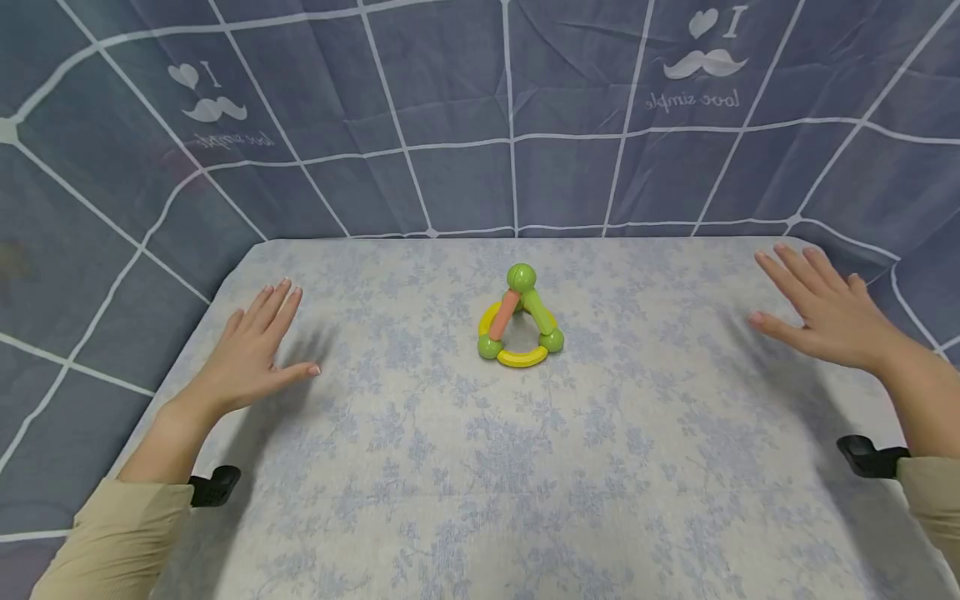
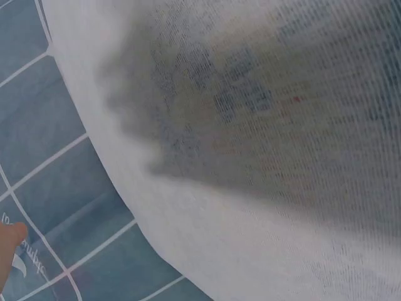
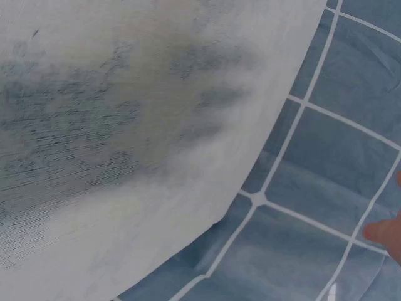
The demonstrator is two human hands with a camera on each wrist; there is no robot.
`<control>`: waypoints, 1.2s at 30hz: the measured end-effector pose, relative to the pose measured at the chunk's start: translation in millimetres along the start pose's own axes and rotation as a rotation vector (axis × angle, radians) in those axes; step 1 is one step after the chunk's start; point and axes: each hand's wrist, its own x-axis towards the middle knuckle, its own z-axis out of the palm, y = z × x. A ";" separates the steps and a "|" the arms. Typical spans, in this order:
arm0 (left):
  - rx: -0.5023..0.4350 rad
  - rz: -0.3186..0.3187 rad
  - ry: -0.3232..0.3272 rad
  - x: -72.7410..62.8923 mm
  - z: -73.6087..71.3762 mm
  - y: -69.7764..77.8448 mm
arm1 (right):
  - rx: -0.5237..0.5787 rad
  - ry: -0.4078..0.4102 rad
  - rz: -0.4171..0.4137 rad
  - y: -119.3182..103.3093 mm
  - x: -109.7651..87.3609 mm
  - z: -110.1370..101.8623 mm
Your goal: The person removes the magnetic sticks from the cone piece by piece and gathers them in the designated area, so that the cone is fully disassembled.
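Near the middle of the table stands a small pyramid-shaped toy, built of green balls joined by rods: an orange one, a green one, and curved yellow ones round the base. To its left, well apart from it, my left hand is held over the cloth with fingers straight and thumb spread. My right hand is far to the right of the toy, fingers and thumb likewise spread. Neither hand holds anything. Each wrist view catches only a bit of a digit: the left one at lower left, the right one at the right edge.
A pale cloth with blue flowers covers the table. Dark blue curtains with a white grid and mirrored lettering rise behind the table and at both sides. Both hands cast shadows on the cloth. Black wrist straps show at the sleeves.
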 end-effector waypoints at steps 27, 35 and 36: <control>-0.749 -0.031 0.085 47.9 25.8 72.2 | 0.651 0.024 -0.283 -110.3 62.4 1.8; -0.953 -0.014 -0.016 77.8 42.3 104.5 | 0.686 -0.001 -0.358 -140.0 88.6 10.4; -0.985 -0.010 -0.032 82.6 44.2 109.8 | 0.689 0.002 -0.369 -143.6 91.6 10.7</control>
